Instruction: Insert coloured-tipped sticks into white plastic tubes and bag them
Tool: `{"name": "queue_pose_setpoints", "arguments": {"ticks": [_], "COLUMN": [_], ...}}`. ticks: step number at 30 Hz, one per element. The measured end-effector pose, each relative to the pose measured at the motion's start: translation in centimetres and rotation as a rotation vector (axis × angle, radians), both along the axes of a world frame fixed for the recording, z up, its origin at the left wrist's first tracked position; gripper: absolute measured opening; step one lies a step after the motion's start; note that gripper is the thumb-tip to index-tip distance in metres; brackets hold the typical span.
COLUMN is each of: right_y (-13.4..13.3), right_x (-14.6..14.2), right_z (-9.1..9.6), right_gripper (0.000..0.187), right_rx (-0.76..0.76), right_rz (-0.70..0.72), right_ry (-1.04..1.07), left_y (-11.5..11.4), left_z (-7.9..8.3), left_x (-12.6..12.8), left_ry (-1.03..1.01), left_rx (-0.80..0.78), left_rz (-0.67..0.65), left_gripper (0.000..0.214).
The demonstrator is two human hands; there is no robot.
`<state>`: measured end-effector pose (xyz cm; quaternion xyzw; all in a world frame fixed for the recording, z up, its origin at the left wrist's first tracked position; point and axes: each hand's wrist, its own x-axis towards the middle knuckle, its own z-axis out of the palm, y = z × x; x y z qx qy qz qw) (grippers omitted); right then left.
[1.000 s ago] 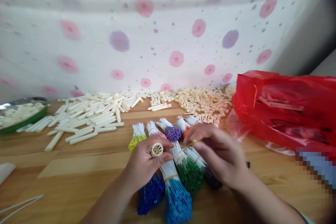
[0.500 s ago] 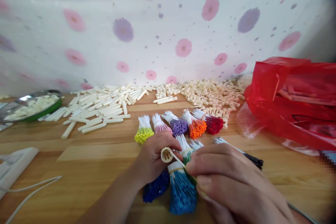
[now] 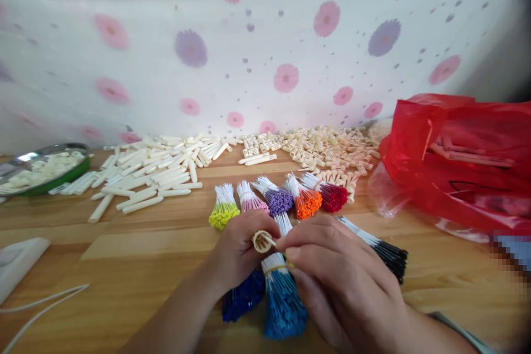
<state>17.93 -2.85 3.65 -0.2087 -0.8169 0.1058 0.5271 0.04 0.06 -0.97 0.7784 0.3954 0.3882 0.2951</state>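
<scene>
My left hand is closed round a small cream slotted cap, its open end facing me. My right hand pinches a thin white stick, its tip at the cap's mouth. Under both hands lie bundles of colour-tipped sticks on the wooden table: a dark blue bundle, a light blue bundle and a black bundle. Beyond them lie yellow, pink, purple, orange and red bundles.
White plastic tubes are heaped at the back left, cream caps at the back middle. A green-rimmed metal dish holds white pieces at far left. A red plastic bag sits right. A white cable and a white object lie near left.
My right hand drew back from the far bundles with a stick and now has its tip at the cap in my left hand. The camera shifted slightly.
</scene>
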Motion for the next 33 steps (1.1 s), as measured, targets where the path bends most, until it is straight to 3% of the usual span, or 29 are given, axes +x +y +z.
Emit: {"name": "queue_pose_setpoints", "arguments": {"ticks": [4, 9, 19, 27, 33], "right_y": [0.2, 1.2, 3.2, 3.9, 4.2], "right_x": [-0.2, -0.3, 0.4, 0.8, 1.1], "right_z": [0.2, -0.6, -2.4, -2.3, -1.9], "right_gripper": [0.034, 0.025, 0.020, 0.013, 0.015], "right_rx": [-0.083, -0.135, -0.109, -0.151, -0.271], "right_rz": [0.029, 0.016, -0.071, -0.006, 0.110], "right_ry": [0.014, 0.097, -0.117, -0.147, -0.144], "left_y": [-0.3, -1.1, -0.4, -0.6, -0.6], "left_z": [0.3, 1.6, 1.5, 1.5, 1.6], "left_x": [-0.2, -0.7, -1.6, -1.5, -1.2], "left_ry": [0.061, 0.136, 0.246, 0.270, 0.209], "left_rx": [0.016, -0.048, 0.267, 0.215, 0.054], "left_rz": [-0.012, -0.121, 0.113, 0.106, 0.095], "left_gripper": [0.017, 0.023, 0.023, 0.027, 0.023]}}
